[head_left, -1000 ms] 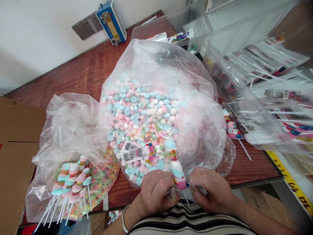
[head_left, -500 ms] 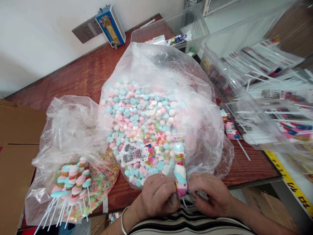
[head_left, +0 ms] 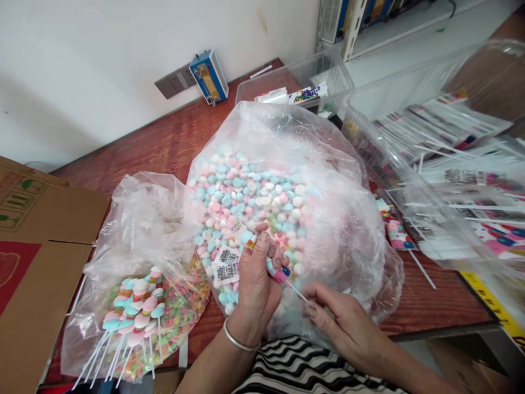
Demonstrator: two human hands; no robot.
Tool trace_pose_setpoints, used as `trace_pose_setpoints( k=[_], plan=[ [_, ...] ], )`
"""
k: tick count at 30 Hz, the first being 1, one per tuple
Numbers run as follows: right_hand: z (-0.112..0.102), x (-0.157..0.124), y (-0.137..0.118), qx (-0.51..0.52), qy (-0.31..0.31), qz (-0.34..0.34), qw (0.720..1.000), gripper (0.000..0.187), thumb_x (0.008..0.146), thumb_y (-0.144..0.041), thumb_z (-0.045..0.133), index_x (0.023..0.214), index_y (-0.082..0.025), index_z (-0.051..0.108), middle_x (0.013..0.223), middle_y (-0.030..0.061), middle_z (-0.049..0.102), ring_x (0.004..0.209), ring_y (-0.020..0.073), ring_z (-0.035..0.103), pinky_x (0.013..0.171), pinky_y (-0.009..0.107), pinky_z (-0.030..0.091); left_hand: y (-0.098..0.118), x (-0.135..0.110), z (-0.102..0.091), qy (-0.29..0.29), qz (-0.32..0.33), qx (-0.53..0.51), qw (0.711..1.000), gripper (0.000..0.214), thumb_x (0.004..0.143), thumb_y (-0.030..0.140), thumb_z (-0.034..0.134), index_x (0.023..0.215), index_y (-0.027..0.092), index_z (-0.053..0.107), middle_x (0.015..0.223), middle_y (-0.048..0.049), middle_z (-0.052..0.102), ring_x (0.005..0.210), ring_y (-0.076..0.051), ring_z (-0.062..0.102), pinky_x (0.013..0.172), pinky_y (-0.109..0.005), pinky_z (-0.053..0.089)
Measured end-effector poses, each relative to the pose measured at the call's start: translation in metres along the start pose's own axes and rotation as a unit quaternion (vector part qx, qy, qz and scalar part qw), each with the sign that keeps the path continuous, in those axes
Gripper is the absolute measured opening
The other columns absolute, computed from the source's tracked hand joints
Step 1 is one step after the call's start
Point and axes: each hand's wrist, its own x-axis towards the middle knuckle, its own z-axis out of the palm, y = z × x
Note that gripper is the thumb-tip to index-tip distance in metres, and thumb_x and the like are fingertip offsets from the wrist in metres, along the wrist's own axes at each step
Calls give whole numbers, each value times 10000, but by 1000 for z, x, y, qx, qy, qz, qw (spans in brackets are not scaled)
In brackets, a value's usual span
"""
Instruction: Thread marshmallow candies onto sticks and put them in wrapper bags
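My left hand is closed round a wrapped candy lollipop, lifted in front of a big clear bag of pastel candy pieces. The lollipop's white stick points down to the right, where the fingertips of my right hand pinch its end. A printed label lies inside the bag just left of my left hand. A silver bangle circles my left wrist.
A smaller clear bag with finished lollipops on white sticks lies at the left on the brown wooden table. Cardboard boxes stand far left. Clear bins of printed wrappers and sticks fill the right. A blue device leans on the wall.
My left hand has risen and taken the lollipop into its grip, tilting it left. My right hand slid down to the stick's end. The camera view shifted, showing more wall and box.
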Motion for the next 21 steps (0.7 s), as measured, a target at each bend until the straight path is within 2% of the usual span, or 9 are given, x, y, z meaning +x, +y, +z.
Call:
trace_pose_setpoints(
  k=[3,8,13,15,18,20,21],
  plan=[
    [8,-1,0,33,-3,0,999,285,1019,-317,313,808,-228,483,556,-60,493,485,122,513,470,216,388,-2,6,3,-2,46,3,999,290,806,320,723,1031,214,573,562,106,375,436,-28,367,497,-170,370],
    [16,2,0,-7,62,-26,998,293,1014,-290,326,777,-230,487,590,-51,482,486,119,493,453,212,379,-12,1,7,-15,39,0,999,332,802,327,730,1051,217,540,524,126,349,389,-22,271,434,-164,300],
    [20,12,7,-27,95,-71,993,263,1012,-273,338,796,-229,482,609,-41,520,496,122,526,465,210,403,-26,-6,8,-16,40,20,999,238,852,331,672,994,186,549,471,122,366,419,-40,317,582,-207,424],
    [20,17,9,-34,111,-85,990,246,1011,-269,345,820,-226,493,631,-30,556,515,128,555,477,210,426,-30,-8,6,-17,31,42,998,243,839,357,683,949,177,563,484,97,434,448,-50,384,604,-214,427],
    [18,20,12,-55,114,-88,988,245,1011,-268,352,815,-228,494,629,-28,559,520,131,565,476,213,431,-24,-5,3,-34,37,23,998,400,740,433,763,993,187,574,707,13,627,655,-111,587,664,-242,457],
    [16,18,15,-82,102,-93,987,240,1010,-260,363,814,-229,498,627,-26,554,531,135,570,471,213,427,-10,3,1,-44,49,-24,998,495,710,511,761,1049,202,574,914,-36,675,846,-165,643,726,-273,483],
    [16,15,18,-95,93,-101,986,235,1009,-255,368,819,-230,504,636,-20,562,545,138,578,477,214,434,-1,9,0,-43,53,-48,997,504,714,529,751,1059,207,575,948,-37,671,861,-165,647,722,-272,489]
  ],
)
